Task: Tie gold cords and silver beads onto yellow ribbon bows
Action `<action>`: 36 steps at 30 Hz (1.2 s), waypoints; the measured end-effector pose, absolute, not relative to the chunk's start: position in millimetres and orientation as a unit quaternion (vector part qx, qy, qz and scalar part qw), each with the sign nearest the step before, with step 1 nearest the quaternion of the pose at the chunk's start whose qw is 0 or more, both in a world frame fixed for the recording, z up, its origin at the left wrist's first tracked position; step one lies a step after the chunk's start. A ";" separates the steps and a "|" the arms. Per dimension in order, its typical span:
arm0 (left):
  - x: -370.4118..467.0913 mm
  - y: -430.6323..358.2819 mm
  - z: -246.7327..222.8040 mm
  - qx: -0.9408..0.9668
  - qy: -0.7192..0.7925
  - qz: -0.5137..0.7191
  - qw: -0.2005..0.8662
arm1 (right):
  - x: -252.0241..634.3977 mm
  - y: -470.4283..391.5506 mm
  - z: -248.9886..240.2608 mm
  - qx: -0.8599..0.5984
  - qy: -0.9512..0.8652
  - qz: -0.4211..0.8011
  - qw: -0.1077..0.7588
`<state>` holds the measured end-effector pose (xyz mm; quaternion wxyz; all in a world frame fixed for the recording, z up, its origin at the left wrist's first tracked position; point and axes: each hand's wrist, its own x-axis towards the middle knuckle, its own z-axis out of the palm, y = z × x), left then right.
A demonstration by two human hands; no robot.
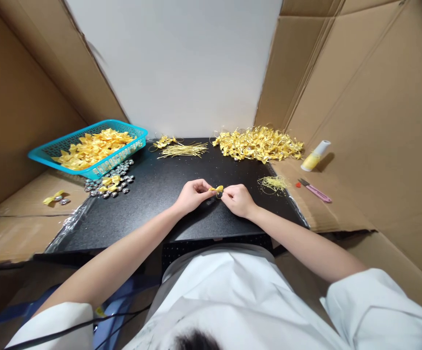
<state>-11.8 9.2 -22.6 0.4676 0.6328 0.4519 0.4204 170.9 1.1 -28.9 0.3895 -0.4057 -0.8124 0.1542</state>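
Above the front half of the black tabletop, a small yellow ribbon bow (217, 188) sits between my two hands. My left hand (195, 195) pinches the bow's left side between thumb and fingers. From the other side, my right hand (238, 200) is closed with its fingertips at the bow's right end; a thin yellow loop, probably cord or wire, hangs there. Whatever else lies inside the right fingers is too small to make out. To the left, silver bells or beads (125, 184) lie scattered with a few yellow bows (110, 183) on top.
A turquoise basket (38, 154) of yellow bows stands back left. Gold ties (183, 150) lie at the back centre, beside a heap of finished-looking yellow bows (261, 145). Thread scraps (273, 184), pink-handled snips (318, 192) and a white-yellow tube (315, 156) are on the right. Cardboard walls surround the table.
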 end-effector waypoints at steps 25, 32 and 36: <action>-11.7 9.3 -23.9 0.637 0.452 0.426 0.457 | 170.0 -2.1 -24.9 -0.438 -0.819 0.126 0.347; -11.3 8.7 -23.6 0.638 0.449 0.427 0.457 | 170.2 -2.2 -25.5 -0.440 -0.818 0.127 0.349; -10.9 8.3 -22.7 0.638 0.454 0.423 0.456 | 169.9 -1.9 -25.6 -0.439 -0.816 0.133 0.352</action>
